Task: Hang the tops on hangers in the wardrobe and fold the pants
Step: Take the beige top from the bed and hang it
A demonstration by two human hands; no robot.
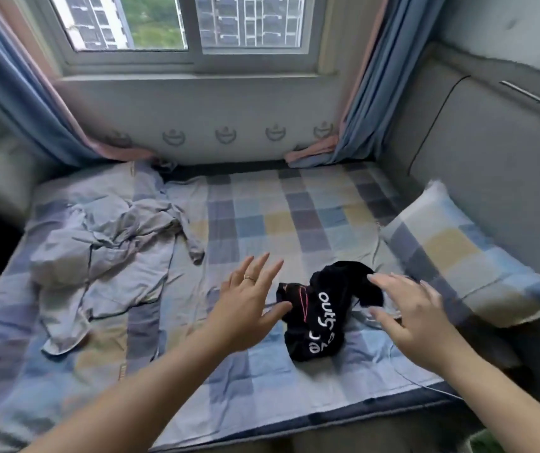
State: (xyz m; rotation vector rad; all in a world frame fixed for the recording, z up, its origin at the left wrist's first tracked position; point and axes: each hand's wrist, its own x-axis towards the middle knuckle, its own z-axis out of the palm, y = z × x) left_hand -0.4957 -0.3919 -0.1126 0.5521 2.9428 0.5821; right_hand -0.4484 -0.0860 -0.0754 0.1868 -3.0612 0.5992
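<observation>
Black lettered garment (324, 322) lay crumpled at 5 o'clock on the bed (262, 217). The left hand (245, 308) at its 9 o'clock and the right hand (412, 315) at its 3 o'clock were both spread and empty. Advised: pinch opposite edges, lift, shake flat.

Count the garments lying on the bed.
2. A crumpled grey garment lies on the left side of the bed; a black garment with white lettering lies to the right, beside the pillow. The grey heap may hide more.
</observation>
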